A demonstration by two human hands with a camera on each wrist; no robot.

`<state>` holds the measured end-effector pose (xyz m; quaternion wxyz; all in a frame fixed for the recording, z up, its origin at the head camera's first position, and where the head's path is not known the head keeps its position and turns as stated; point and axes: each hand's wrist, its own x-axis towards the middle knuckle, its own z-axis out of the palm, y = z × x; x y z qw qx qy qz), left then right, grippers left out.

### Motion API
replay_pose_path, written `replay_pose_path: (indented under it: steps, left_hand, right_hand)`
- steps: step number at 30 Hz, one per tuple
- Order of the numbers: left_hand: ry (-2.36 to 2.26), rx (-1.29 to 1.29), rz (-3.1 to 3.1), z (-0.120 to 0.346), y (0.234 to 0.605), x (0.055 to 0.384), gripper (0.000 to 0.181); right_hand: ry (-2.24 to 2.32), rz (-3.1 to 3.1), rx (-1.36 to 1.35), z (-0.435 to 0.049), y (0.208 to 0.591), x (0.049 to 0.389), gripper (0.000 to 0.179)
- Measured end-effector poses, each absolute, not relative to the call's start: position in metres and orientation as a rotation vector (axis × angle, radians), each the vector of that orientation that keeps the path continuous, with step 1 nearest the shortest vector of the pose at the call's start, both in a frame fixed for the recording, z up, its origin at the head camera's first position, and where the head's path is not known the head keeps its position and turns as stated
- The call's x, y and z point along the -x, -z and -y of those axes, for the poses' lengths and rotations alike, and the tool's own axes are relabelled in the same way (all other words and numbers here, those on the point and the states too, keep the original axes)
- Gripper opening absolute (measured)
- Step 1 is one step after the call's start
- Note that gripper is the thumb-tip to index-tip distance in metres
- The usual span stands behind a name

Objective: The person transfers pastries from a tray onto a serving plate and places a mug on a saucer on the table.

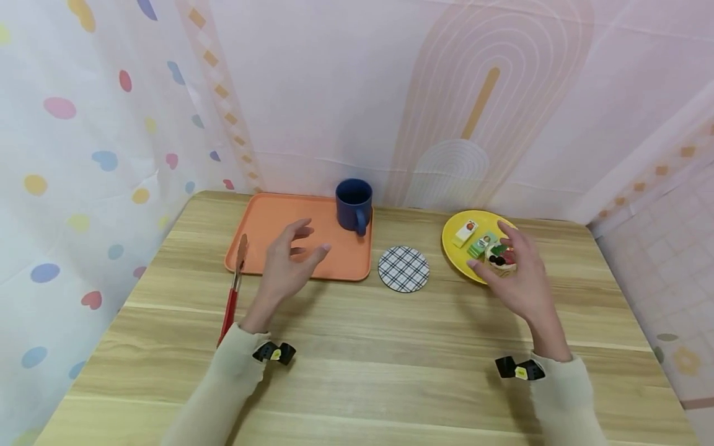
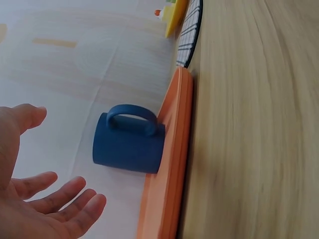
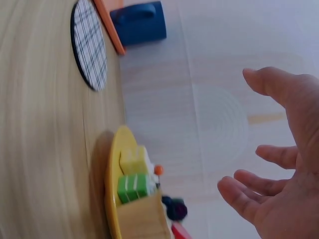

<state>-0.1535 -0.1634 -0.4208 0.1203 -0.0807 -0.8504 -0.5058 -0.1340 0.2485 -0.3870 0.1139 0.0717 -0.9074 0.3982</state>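
Observation:
My left hand (image 1: 288, 263) hovers over the near part of an orange tray (image 1: 273, 217), fingers loosely bent and holding nothing. A dark blue mug (image 1: 354, 207) stands upright at the tray's back right corner, its handle toward me; the left wrist view shows the mug (image 2: 128, 142) apart from the fingers. My right hand (image 1: 524, 279) is held in the air by a yellow plate (image 1: 454, 257), thumb and fingers spread with nothing between them. On the plate are a yellow cake slice (image 1: 465, 233), a green cake slice (image 1: 482, 244) and a fruit-topped tart (image 1: 500, 257), partly hidden by that hand.
Red-handled tongs (image 1: 231, 303) lean with their tip on the tray's left edge. Between tray and plate lies a round checked coaster (image 1: 404, 269). Patterned cloth (image 1: 312, 93) hangs along the back and left of the wooden table (image 1: 379, 371).

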Motion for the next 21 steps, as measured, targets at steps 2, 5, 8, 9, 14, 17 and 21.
replay_pose_path:
  steps: [2, 5, 8, 9, 14, 17, 21]
  left_hand:
    - [1.503, 0.234, 2.477, 0.16, 0.423, 0.156, 0.064]
    - [1.544, 0.233, 2.474, 0.155, 0.426, 0.16, 0.064]
    - [1.607, 0.233, 2.471, 0.149, 0.427, 0.165, 0.064]
    - [1.633, 0.236, 2.465, 0.147, 0.429, 0.167, 0.064]
    - [1.704, 0.242, 2.45, 0.138, 0.432, 0.174, 0.064]
    - [1.701, 0.254, 2.45, 0.133, 0.435, 0.178, 0.064]
    - [1.708, 0.274, 2.443, 0.129, 0.438, 0.182, 0.065]
  right_hand:
    - [-1.187, 2.665, -0.252, -0.243, 0.39, 0.134, 0.085]
    - [-1.22, 2.683, -0.293, -0.234, 0.394, 0.135, 0.088]
    - [-1.233, 2.705, -0.326, -0.227, 0.398, 0.136, 0.091]
    - [-1.239, 2.71, -0.332, -0.224, 0.4, 0.137, 0.091]
    - [-1.259, 2.76, -0.347, -0.213, 0.408, 0.14, 0.091]
    - [-1.279, 2.799, -0.339, -0.207, 0.414, 0.142, 0.091]
    - [-1.289, 2.845, -0.337, -0.198, 0.419, 0.143, 0.092]
